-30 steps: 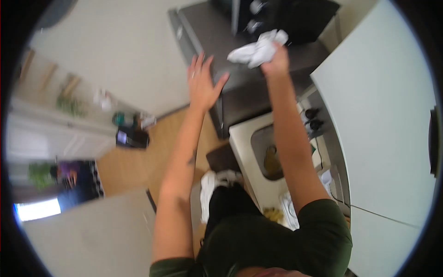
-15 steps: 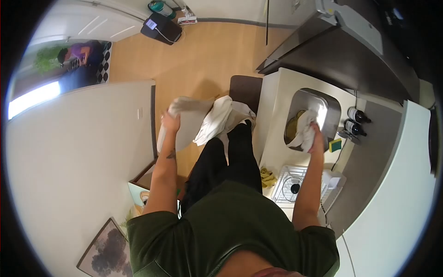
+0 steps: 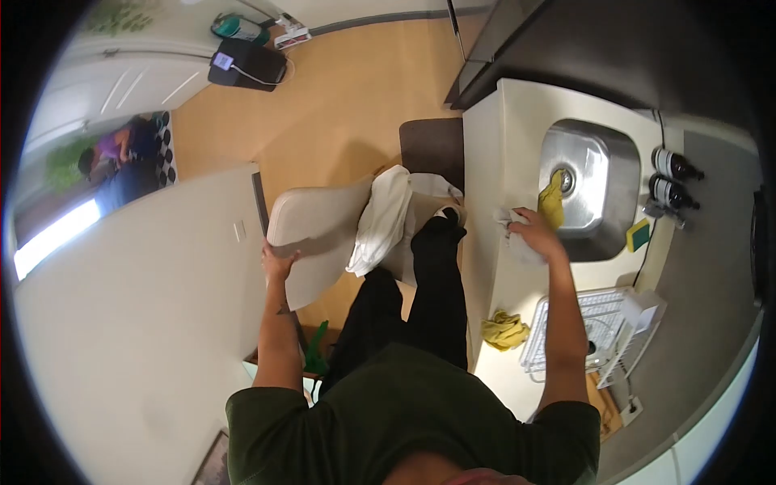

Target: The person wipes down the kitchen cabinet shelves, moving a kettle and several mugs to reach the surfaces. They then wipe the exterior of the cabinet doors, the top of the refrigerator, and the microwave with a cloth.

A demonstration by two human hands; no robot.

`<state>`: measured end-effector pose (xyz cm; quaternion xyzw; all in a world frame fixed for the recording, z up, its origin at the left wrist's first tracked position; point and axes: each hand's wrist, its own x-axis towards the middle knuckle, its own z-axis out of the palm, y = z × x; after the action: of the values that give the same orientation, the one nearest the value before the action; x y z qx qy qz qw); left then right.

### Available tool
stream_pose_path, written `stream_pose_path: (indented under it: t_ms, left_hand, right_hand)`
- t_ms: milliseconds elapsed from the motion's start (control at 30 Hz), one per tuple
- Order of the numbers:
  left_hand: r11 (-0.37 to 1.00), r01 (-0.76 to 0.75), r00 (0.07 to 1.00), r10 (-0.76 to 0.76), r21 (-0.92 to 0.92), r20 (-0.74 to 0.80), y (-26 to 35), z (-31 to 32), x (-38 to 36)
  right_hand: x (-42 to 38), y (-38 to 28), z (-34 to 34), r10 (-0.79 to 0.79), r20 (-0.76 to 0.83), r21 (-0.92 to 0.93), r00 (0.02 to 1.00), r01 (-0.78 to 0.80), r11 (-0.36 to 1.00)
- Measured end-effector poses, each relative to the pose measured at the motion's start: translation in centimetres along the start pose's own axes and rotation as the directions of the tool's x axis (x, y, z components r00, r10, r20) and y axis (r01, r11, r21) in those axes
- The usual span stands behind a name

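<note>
A beige chair (image 3: 311,222) stands left of my legs, and my left hand (image 3: 280,261) is at the edge of its backrest, fingers on the rim. A white cloth (image 3: 380,222) hangs over the chair. My right hand (image 3: 535,233) is on the counter left of the sink, closed on a crumpled white rag (image 3: 511,222). In the steel sink (image 3: 610,186) lies a yellow cloth (image 3: 552,202). Another yellow cloth (image 3: 505,331) sits on the counter near the dish rack.
Beyond the sink stand dark bottles (image 3: 675,166) and a green-yellow sponge (image 3: 638,235). A wire dish rack (image 3: 578,323) is nearer me. A black bin-like box (image 3: 246,66) is on the floor. Another person (image 3: 117,149) shows through the doorway at upper left.
My right hand moved with the white rag from over the sink to the counter on its left. My left hand has shifted down and left along the chair's backrest. The view has shifted.
</note>
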<state>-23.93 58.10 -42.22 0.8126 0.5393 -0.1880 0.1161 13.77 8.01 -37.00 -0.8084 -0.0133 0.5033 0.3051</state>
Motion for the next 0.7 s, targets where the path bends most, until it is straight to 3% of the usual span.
stream_pose_path:
  t_ms: [33, 100, 133, 200, 267, 300, 333, 400, 433, 467, 533, 600, 667, 700]
  left_hand:
    - [1.0, -0.023, 1.0, 0.023, 0.005, 0.004, -0.7, 0.5, 1.2]
    - [0.956, -0.114, 0.991, 0.128, -0.271, 0.032, -2.0, 0.8, 3.5]
    - [0.951, -0.144, 0.987, 0.157, -0.273, 0.029, -2.0, 1.0, 4.0]
    - [0.958, -0.238, 0.964, 0.212, -0.162, -0.163, -2.1, 1.0, 3.5]
    - [0.949, -0.274, 0.954, 0.248, -0.155, -0.167, -0.5, 0.0, 3.0]
    - [0.955, -0.267, 0.956, 0.246, -0.131, -0.157, -1.1, -0.1, 2.7]
    - [0.943, -0.304, 0.945, 0.282, -0.133, -0.165, -1.9, 0.5, 3.3]
    - [0.922, -0.377, 0.901, 0.341, -0.093, -0.27, -3.2, 1.8, 3.9]
    - [0.915, -0.392, 0.896, 0.356, -0.097, -0.265, -3.4, 1.7, 4.2]
    - [0.894, -0.432, 0.875, 0.384, -0.117, -0.296, -3.0, 1.9, 4.4]
    - [0.88, -0.458, 0.869, 0.413, -0.125, -0.272, -3.6, 1.1, 4.1]
    - [0.87, -0.471, 0.871, 0.433, -0.143, -0.234, -3.2, 0.9, 3.9]
    - [0.824, -0.527, 0.846, 0.484, -0.208, -0.223, -3.0, 0.5, 4.2]
    - [0.813, -0.541, 0.837, 0.497, -0.214, -0.228, -3.4, 0.6, 4.2]
  right_hand:
    - [0.4, 1.4, 0.5, -0.012, 0.0, -0.06, 1.0, 0.012, 0.998]
    - [0.1, 2.4, 1.7, -0.008, -0.039, -0.077, 0.999, 0.005, 0.997]
    - [-0.1, 2.9, 2.3, -0.016, -0.067, -0.106, 0.998, 0.008, 0.994]
    - [-0.1, 5.4, 4.0, -0.089, -0.134, -0.152, 0.987, 0.068, 0.986]
    - [0.1, 7.2, 5.8, -0.095, -0.245, -0.017, 0.965, 0.093, 0.995]
    - [-1.8, 5.5, 7.0, -0.13, -0.34, -0.106, 0.931, 0.1, 0.989]
    - [-3.9, 3.7, 8.4, -0.169, -0.431, -0.196, 0.886, 0.09, 0.976]
    - [-5.9, 5.6, 11.6, -0.187, -0.627, -0.207, 0.756, 0.07, 0.976]
    - [-6.9, 6.7, 13.3, -0.156, -0.739, -0.068, 0.655, 0.158, 0.985]
    - [-7.9, 8.3, 14.8, -0.048, -0.774, 0.067, 0.631, 0.157, 0.985]
    - [-10.2, 10.8, 17.9, -0.056, -0.886, -0.04, 0.46, 0.044, 0.998]
    - [-10.8, 13.8, 19.7, -0.028, -0.891, -0.023, 0.454, 0.016, 1.0]
    - [-10.1, 16.0, 20.1, 0.041, -0.835, 0.026, 0.548, -0.034, 0.999]
    - [-10.4, 16.3, 20.8, 0.035, -0.815, -0.045, 0.578, -0.124, 0.991]
